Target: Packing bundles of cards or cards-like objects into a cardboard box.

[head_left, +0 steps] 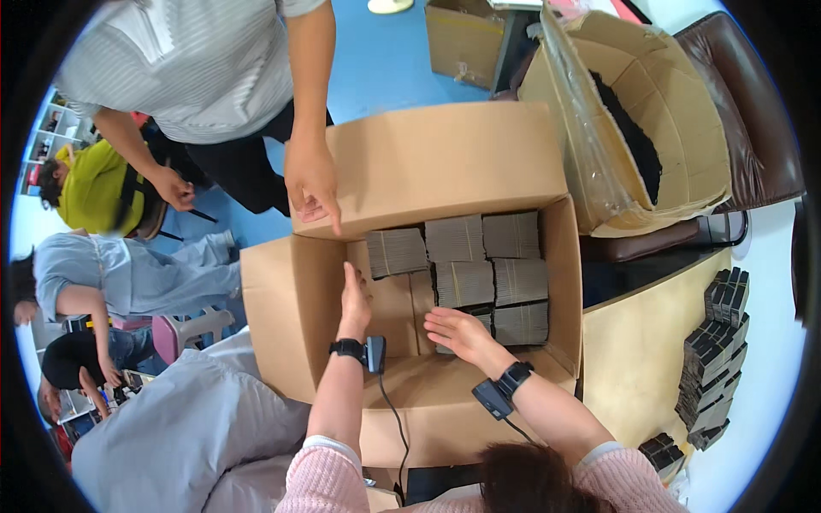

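Note:
A large cardboard box (445,150) stands with its flaps folded out. Inside it, grey banded bundles (453,238) of flat pieces sit in rows along the back and right side. The box's bare bottom shows at the left. My left hand (356,299) is over that bare area, near the left wall, fingers stretched out and nothing in it. My right hand (464,333) reaches over the front bundles, palm turned inward, fingers extended and empty. Both wrists wear black straps with small cabled devices. A co-worker's hand (312,184) points down at the box's far left corner.
At the back right, an open carton (667,111) holding something black stands by a brown leather chair (753,128). Several stacks of dark bundles (714,368) line a light board at the right. Other people sit at the left, near a pink-and-grey stool (184,333).

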Demonstrator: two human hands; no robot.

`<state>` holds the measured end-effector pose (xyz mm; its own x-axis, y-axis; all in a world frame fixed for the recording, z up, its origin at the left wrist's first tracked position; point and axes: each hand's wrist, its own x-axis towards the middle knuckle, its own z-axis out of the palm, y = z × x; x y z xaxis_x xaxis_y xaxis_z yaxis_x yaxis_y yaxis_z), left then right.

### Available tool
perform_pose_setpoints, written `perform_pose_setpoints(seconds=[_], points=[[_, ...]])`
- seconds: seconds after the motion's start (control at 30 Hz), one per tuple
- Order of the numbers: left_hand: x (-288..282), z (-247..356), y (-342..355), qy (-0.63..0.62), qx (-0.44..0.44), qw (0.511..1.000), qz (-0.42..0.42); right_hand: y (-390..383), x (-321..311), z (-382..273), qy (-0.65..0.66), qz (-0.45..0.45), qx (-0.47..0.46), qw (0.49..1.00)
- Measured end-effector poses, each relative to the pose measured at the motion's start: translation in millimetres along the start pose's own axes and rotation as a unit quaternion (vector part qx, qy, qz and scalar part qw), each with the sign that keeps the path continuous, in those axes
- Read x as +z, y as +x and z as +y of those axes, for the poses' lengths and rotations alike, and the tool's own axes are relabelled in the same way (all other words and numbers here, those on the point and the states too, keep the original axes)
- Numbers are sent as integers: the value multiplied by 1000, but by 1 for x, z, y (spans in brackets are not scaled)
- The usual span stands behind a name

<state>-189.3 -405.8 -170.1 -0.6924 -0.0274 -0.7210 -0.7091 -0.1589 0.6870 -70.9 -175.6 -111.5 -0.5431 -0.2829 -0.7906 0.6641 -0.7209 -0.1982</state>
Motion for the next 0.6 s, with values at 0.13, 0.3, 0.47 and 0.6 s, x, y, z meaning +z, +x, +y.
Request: perform_pose_setpoints(seconds=[0.13,0.3,0.47,0.6], points=[[9,-8,-55,-80,67,993,53,-49,-15,-17,-64,-27,-44,997],[16,-22,-134,-48,-36,998,29,-101,-47,-27,-219,31,-85,972],[21,-49,-180,-70,-46,996,-24,-120,-85,-14,-286,34,-96,953],[20,-77,-191,-69,-17,996,-58,-125,-105,0,-420,-11,-164,893]])
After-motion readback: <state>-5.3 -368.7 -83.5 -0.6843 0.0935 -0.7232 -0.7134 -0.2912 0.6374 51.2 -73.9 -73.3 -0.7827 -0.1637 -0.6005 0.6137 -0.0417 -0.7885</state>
